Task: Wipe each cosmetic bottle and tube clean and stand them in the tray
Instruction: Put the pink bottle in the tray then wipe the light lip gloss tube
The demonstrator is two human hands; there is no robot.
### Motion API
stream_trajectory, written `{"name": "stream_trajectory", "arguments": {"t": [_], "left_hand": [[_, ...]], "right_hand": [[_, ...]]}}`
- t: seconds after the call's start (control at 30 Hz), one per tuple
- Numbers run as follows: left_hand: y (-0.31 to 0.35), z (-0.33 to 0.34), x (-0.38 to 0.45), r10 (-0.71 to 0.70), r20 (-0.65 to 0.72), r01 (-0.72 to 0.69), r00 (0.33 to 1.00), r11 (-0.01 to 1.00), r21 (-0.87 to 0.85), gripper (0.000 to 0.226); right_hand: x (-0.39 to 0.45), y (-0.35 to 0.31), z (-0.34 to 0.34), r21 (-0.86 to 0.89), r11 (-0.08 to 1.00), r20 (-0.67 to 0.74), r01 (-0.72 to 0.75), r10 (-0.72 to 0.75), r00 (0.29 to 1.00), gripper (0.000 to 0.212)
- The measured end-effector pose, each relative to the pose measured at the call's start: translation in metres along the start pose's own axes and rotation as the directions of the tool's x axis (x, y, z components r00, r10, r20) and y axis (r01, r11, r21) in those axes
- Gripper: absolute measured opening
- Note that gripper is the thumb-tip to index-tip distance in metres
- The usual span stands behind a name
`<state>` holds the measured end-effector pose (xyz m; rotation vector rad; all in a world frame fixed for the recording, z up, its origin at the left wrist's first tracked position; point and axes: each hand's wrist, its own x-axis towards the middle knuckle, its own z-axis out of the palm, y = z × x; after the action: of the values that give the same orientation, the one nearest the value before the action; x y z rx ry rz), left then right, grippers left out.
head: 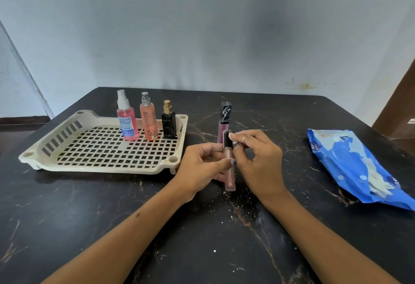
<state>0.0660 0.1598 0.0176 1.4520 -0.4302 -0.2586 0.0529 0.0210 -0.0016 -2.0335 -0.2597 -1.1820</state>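
Observation:
My left hand (203, 166) grips a slim rose-gold lip gloss tube (229, 172) with a dark cap, held upright just above the table. My right hand (258, 160) pinches a small white wipe piece (233, 136) against the tube's cap. Behind them a second gloss tube (224, 118) with a black cap stands on the table. In the cream slotted tray (101, 160), at its far right side, stand a pink spray bottle (126, 119), an orange spray bottle (148, 120) and a small black perfume bottle (168, 123).
A blue wet-wipe pack (359, 166) lies on the right of the black marble table (202, 238). White crumbs are scattered on the table below the hands. A pale wall rises behind the table's far edge.

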Motion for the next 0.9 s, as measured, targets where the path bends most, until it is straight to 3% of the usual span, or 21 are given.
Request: {"name": "stream_trajectory", "arguments": {"t": [0.17,0.37,0.5,0.7,0.9], "left_hand": [[0.0016,-0.0007,-0.0015,0.005,0.024,-0.005,1.0,1.0,-0.017,0.021],[0.0021,-0.0019,-0.0022,0.02,0.081,-0.021,0.997,1.0,0.021,0.019],[0.0017,-0.0015,-0.0023,0.034,0.037,-0.034,0.999,0.999,-0.015,0.024],[0.001,-0.0006,-0.0009,0.042,0.004,-0.043,0.999,0.997,0.06,0.03],[-0.0006,-0.0012,-0.0015,0.072,-0.008,-0.071,0.997,0.992,0.104,0.032]], "right_hand": [[-0.0031,-0.0043,-0.0031,-0.013,0.988,0.037,0.154,-0.154,0.987,0.014],[0.001,0.0013,-0.0036,0.017,1.0,-0.029,0.012,-0.012,1.0,0.021],[-0.0035,-0.0051,-0.0034,0.021,0.992,0.021,0.122,-0.122,0.992,0.018],[0.0008,-0.0004,-0.0037,0.003,1.0,-0.03,0.02,-0.02,0.999,0.021],[-0.0018,-0.0039,-0.0049,-0.021,0.992,0.02,0.123,-0.123,0.992,0.014]]}}
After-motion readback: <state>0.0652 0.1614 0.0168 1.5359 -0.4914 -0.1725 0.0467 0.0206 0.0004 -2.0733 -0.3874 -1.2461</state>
